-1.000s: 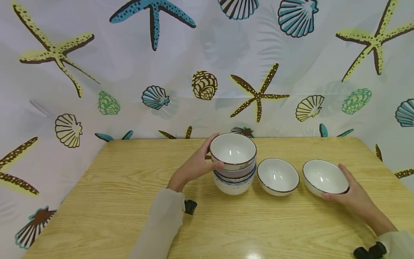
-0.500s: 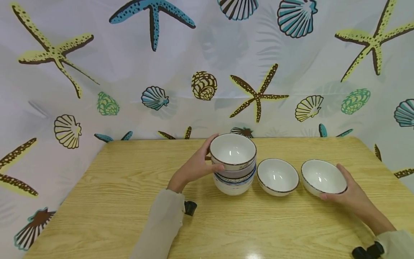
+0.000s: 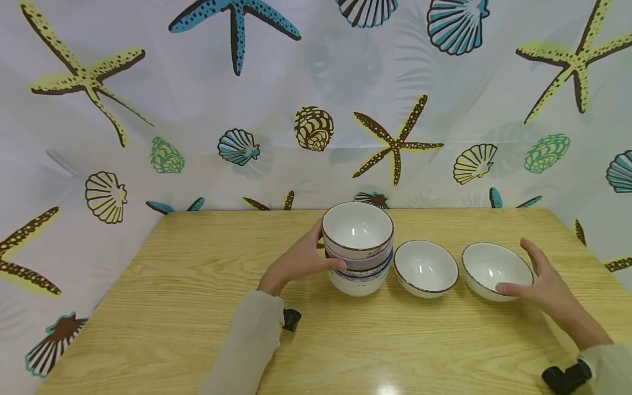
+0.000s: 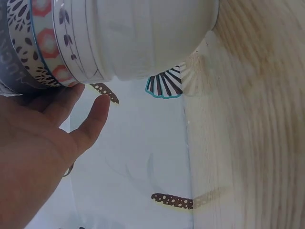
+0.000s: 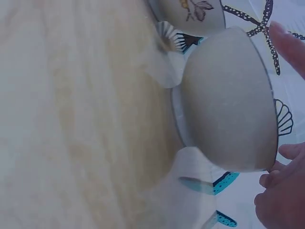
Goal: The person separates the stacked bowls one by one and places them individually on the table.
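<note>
In my head view the outer bowl point(image 3: 496, 270) lies just left of my loosely spread right hand point(image 3: 549, 288), well apart from my left hand point(image 3: 298, 260). My left wrist view shows loose fingers point(image 4: 64, 105) touching the bowl stack point(image 4: 128, 36); my right, one finger point(image 5: 290, 47) clear of that bowl.

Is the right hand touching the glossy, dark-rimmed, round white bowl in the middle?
Apart. In the head view, the rightmost round white bowl lies between the right hand and the middle bowl.
</note>
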A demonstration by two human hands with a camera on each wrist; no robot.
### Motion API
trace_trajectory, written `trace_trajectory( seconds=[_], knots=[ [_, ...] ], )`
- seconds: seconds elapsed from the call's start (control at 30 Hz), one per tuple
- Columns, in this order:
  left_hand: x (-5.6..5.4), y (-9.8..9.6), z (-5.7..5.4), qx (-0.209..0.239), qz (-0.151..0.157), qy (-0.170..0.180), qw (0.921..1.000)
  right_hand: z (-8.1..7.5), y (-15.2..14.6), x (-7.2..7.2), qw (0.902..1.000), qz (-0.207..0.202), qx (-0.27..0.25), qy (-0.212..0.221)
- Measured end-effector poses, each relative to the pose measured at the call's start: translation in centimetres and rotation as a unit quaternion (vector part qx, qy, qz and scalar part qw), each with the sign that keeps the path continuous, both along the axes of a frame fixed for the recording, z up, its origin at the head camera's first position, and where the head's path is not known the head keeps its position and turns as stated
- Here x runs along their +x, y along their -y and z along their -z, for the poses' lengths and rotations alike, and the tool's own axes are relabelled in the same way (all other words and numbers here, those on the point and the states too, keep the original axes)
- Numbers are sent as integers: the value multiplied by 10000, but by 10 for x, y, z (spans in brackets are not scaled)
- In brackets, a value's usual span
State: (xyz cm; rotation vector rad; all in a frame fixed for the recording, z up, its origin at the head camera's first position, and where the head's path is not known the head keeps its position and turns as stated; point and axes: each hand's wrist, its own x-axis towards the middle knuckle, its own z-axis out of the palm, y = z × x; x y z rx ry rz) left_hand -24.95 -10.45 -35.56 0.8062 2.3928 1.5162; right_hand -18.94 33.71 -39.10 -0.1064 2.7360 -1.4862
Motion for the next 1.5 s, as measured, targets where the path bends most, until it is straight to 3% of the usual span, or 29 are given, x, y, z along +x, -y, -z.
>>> trace_trajectory(
  seconds=[0.33, 0.53, 0.87, 1.27, 1.5],
  knots=[
    [1, -2, -4, -215, -32, -103, 9997, -27, 14, -9, 9987, -358, 163, -323],
    [2, 0, -3, -262, -177, -91, 9995, -45, 43, -19, 9967, -665, 296, -358],
    [0, 1, -5, -272, -248, -145, 9992, -65, 93, -32, 9920, -1224, -35, -316],
    [-2, 2, -6, -279, -42, -86, 9996, -71, 139, -47, 9792, -1936, -226, -558],
    [-1, 1, -5, -313, 23, -105, 9995, -75, 157, -49, 9744, -2147, -410, -526]
  ],
)
